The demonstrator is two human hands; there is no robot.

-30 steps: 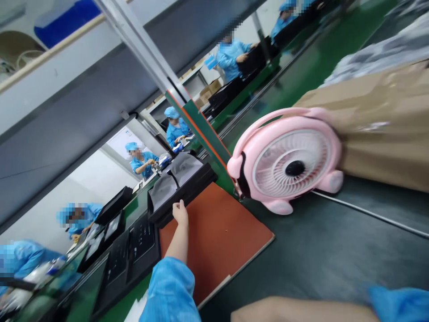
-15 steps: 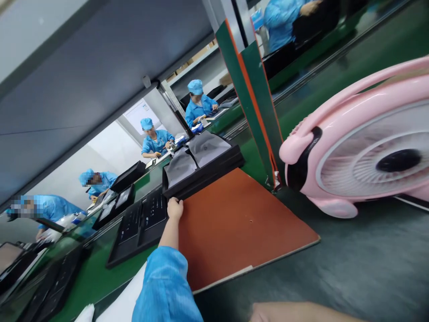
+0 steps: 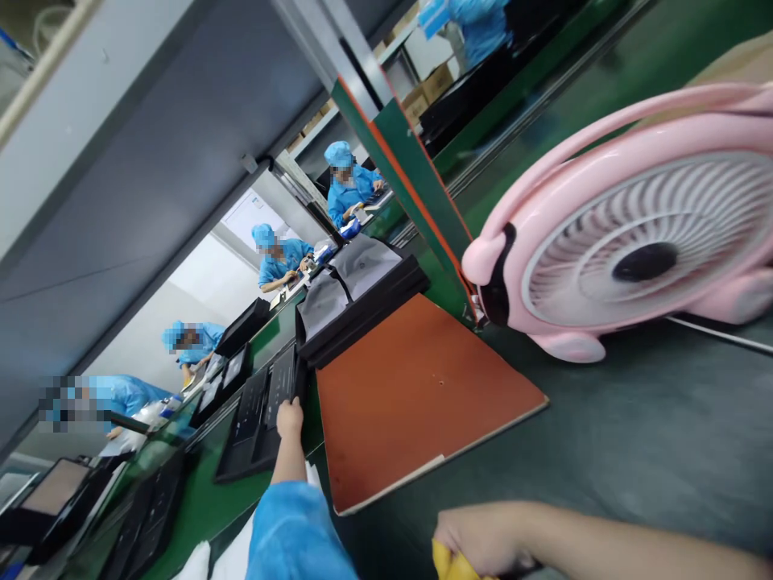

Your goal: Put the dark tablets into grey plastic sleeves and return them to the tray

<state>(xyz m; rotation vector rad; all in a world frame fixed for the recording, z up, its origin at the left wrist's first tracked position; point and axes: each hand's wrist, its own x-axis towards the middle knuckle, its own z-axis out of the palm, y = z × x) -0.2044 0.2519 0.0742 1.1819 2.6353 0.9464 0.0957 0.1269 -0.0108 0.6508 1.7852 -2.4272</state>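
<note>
My left hand (image 3: 290, 420) reaches out in a blue sleeve and grips the near edge of a flat black laptop part (image 3: 259, 411) lying on the green conveyor belt (image 3: 187, 503). Just beyond it on the belt lies another black unit with grey film on top (image 3: 356, 298). My right hand (image 3: 483, 538) rests at the bottom of the view, closed around a yellow cloth (image 3: 450, 564). An orange-brown mat (image 3: 416, 387) lies between the two hands on the dark bench.
A pink desk fan (image 3: 616, 258) stands on the dark bench (image 3: 634, 435) at right, its cable trailing right. Several people in blue coats and caps (image 3: 278, 254) work along the far side of the belt. More black units (image 3: 54, 499) sit further down the line.
My left hand has moved from the film-covered unit's edge down the belt to the flat black part. My right hand has come into view with the yellow cloth. The view shifted.
</note>
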